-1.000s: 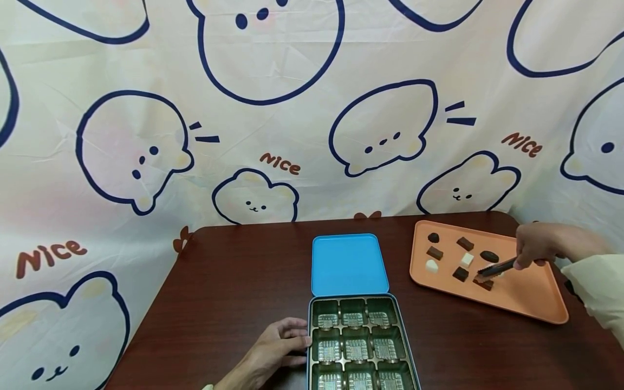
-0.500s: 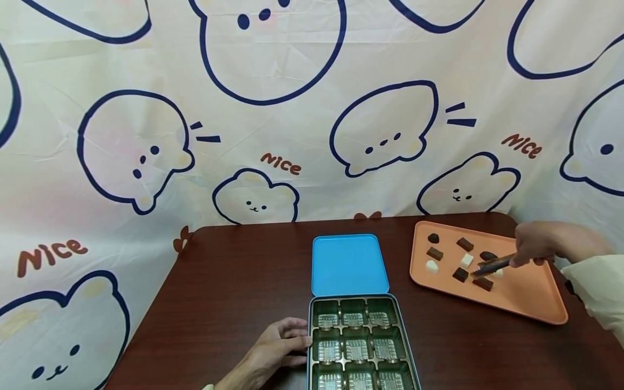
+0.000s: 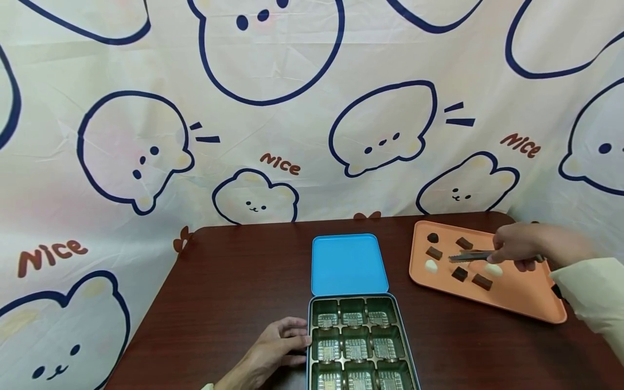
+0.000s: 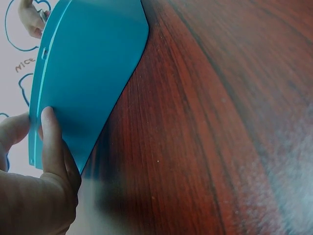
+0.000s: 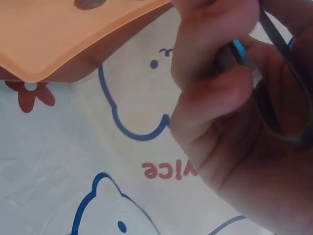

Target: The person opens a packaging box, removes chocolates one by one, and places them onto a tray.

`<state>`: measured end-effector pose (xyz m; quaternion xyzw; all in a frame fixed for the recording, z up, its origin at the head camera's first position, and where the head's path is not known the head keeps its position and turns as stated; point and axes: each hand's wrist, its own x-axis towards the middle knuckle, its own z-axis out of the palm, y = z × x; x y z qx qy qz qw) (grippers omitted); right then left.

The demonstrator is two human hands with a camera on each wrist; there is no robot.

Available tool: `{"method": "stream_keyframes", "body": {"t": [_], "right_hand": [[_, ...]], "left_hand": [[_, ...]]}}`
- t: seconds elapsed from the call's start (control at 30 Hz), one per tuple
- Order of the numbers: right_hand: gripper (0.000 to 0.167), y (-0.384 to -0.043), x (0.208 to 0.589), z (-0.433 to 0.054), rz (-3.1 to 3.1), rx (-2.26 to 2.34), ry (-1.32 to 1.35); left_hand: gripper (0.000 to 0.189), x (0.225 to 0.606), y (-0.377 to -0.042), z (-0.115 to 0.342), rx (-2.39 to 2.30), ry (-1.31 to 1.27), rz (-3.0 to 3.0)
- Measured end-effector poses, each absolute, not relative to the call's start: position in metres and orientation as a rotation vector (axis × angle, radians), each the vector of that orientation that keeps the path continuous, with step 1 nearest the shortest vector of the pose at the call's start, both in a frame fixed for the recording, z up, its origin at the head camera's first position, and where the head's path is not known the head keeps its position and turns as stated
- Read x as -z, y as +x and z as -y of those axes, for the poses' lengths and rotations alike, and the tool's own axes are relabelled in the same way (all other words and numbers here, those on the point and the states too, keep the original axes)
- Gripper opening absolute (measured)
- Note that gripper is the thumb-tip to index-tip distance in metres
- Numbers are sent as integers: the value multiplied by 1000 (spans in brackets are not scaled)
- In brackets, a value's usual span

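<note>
In the head view my right hand holds a pair of tongs, pointing left over the orange tray. Their tips lie over the spot of a white square chocolate, mostly hidden beneath them; whether they pinch it I cannot tell. Around them lie brown bars, a dark square chocolate and white rounded pieces. The right wrist view shows fingers curled round the tongs' bent end. My left hand rests fingertips against the left side of a blue tin with a compartment insert.
The tin's blue lid lies folded back behind it. A dark wood table carries everything, and a patterned cloth hangs along its back. A round dark chocolate sits near the tray's far left corner.
My right hand has moved left with the tongs, from above the front brown bar to the white square chocolate, covering it and the dark oval piece. The left hand and the tin stay in place.
</note>
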<state>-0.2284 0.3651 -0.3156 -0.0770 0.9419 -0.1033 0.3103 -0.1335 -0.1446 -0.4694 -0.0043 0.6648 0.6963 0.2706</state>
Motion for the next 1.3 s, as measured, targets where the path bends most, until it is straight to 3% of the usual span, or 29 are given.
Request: {"method": "stream_keyframes", "body": {"t": [0.57,1.3], "right_hand": [[26,-227,327,-330,-2586,202,-407],[20,-201,344,-285,-2591,409,-477]], "left_hand": [[51,468,-133,145,-1870,-24,-1802],[51,469,-132,144,-1902,-10,-1800]]}}
